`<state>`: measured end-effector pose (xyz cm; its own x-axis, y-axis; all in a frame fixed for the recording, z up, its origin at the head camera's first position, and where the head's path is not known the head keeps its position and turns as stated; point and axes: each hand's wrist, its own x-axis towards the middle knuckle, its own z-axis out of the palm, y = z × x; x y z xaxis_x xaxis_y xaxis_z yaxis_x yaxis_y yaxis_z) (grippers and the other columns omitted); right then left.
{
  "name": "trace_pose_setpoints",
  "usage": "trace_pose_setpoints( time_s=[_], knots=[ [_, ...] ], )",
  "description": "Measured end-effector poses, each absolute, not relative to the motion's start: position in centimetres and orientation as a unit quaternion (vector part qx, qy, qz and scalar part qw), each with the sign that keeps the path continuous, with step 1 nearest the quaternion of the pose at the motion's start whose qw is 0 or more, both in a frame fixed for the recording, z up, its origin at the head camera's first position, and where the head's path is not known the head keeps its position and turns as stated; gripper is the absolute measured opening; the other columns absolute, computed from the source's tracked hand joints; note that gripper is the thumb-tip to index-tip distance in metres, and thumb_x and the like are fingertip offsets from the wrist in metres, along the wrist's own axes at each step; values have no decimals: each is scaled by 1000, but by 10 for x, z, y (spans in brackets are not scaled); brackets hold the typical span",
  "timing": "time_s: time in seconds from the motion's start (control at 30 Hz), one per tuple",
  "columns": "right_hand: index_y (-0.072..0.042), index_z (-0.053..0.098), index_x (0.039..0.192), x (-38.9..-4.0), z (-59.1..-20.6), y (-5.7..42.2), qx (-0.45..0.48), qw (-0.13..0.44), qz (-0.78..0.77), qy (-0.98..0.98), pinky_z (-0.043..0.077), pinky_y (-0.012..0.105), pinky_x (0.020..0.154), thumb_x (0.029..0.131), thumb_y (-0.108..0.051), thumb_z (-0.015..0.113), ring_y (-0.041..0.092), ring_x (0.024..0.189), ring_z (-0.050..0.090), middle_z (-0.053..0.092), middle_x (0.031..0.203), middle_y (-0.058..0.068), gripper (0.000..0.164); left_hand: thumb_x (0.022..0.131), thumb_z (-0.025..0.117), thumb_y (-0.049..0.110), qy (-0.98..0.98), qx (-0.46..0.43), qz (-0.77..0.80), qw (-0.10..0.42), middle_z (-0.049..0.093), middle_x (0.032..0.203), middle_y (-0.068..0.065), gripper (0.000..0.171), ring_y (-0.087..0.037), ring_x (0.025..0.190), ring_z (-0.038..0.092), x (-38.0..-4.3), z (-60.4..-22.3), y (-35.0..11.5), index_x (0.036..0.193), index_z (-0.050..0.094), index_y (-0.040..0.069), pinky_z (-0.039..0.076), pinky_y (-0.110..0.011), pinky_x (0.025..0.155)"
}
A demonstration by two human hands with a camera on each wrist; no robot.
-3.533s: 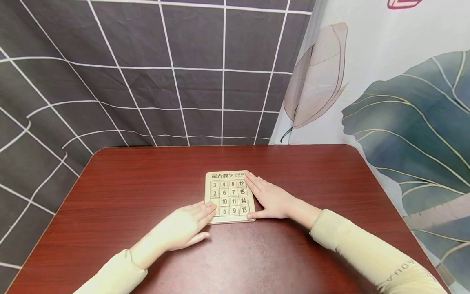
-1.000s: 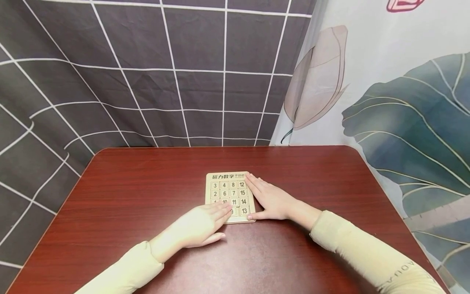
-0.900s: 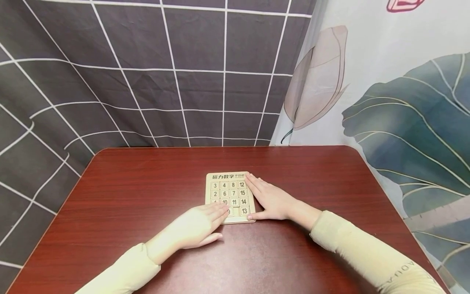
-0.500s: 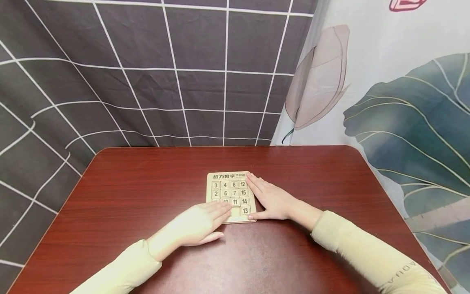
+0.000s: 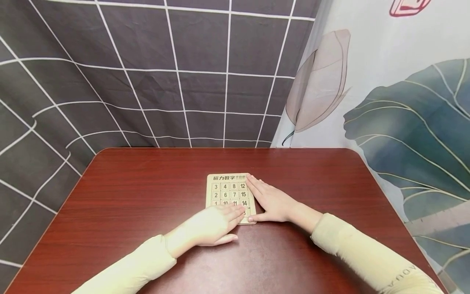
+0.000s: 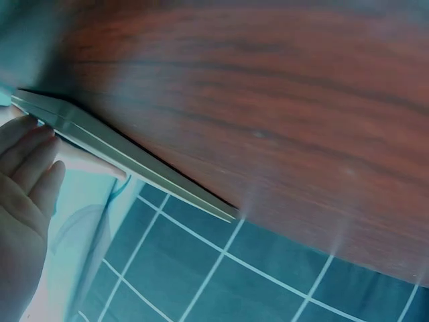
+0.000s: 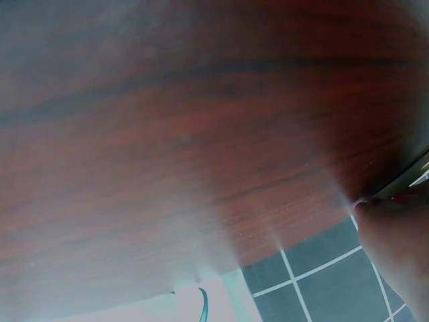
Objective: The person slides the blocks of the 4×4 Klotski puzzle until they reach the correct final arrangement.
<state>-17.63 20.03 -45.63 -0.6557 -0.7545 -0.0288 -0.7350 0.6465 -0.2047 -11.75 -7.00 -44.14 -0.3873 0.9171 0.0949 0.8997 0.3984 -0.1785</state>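
Observation:
A pale wooden number slide puzzle point(image 5: 216, 195) lies flat near the middle of the table in the head view. Its top rows of numbered tiles show, from 3, 4, 8, 12 downward. My left hand point(image 5: 213, 223) lies across the lower rows, straight fingertips on the tiles toward the lower right. Most of the bottom row is hidden under it. Along the right border rests my right hand point(image 5: 275, 202), fingers at the top corner and thumb at the bottom corner. In the left wrist view, the left hand's fingers point(image 6: 41, 171) are beside the puzzle's edge point(image 6: 134, 157).
The puzzle is on a reddish-brown wooden table point(image 5: 147, 175) with rounded far corners. Behind it hangs a dark grey curtain point(image 5: 198, 94) with a white grid. A white curtain with a leaf print point(image 5: 411, 114) hangs at the right.
From the puzzle's left edge, my left hand has slid right across the lower rows. Tile 1 now fills the gap seen earlier in the left column. The right hand stays put.

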Motion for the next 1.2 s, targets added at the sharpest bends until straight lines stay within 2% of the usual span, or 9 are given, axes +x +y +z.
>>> trace_pose_setpoints(
  time_s=[0.37, 0.5, 0.87, 1.2],
  knots=[
    [6, 18, 167, -177, -458, 201, -412, 53, -83, 906, 30, 51, 133, 93, -66, 69, 37, 164, 24, 13, 178, 22, 114, 103, 63, 47, -830, -544, 32, 116, 69, 144, -10, 55, -22, 135, 67, -115, -442, -92, 137, 69, 4, 54, -36, 116],
    [6, 18, 167, -177, -456, 201, -409, 57, -84, 907, 30, 51, 133, 93, -66, 68, 37, 164, 23, 12, 178, 22, 114, 103, 63, 47, -827, -549, 29, 120, 68, 145, -11, 56, -23, 136, 66, -118, -440, -90, 139, 68, 4, 53, -37, 117],
    [6, 17, 167, -177, -459, 201, -408, 60, -76, 908, 29, 50, 134, 94, -67, 68, 36, 165, 22, 11, 178, 21, 115, 107, 56, 48, -850, -521, 33, 77, 60, 156, -10, 60, -23, 145, 59, -135, -440, -73, 149, 61, 5, 48, -38, 123],
    [6, 17, 167, -177, -456, 200, -402, 75, -84, 909, 28, 51, 134, 94, -64, 69, 36, 165, 20, 9, 179, 21, 114, 105, 57, 51, -838, -536, 41, 95, 64, 152, -11, 61, -24, 143, 60, -130, -439, -70, 145, 63, 5, 49, -38, 122]
  ],
)
